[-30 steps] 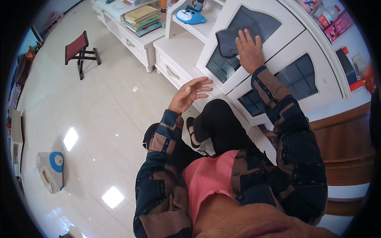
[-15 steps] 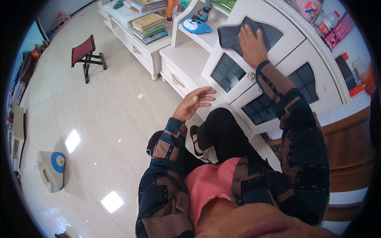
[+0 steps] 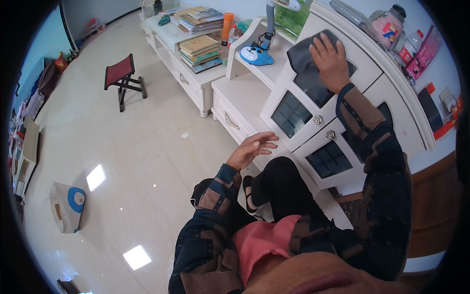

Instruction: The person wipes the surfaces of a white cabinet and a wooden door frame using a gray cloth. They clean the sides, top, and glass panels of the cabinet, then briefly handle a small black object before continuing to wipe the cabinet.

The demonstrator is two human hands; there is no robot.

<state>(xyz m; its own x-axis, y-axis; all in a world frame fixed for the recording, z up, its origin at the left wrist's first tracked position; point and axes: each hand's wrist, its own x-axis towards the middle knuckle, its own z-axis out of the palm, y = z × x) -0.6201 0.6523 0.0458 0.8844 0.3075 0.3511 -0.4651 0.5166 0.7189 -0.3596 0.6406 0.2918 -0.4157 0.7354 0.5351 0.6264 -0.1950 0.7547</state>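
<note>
Right hand (image 3: 331,59), upper right of frame: fingers spread flat, pressing a dark grey cloth (image 3: 304,55) against the glazed white cabinet door (image 3: 313,93). Left hand (image 3: 250,149), centre of frame: open, fingers loosely extended, holding nothing, hovering clear of the low white surface (image 3: 245,95). Pink rectangular package (image 3: 425,46) and a red-capped jar (image 3: 389,24) sit on the cabinet top, far upper right. The cloth is crumpled and draped.
</note>
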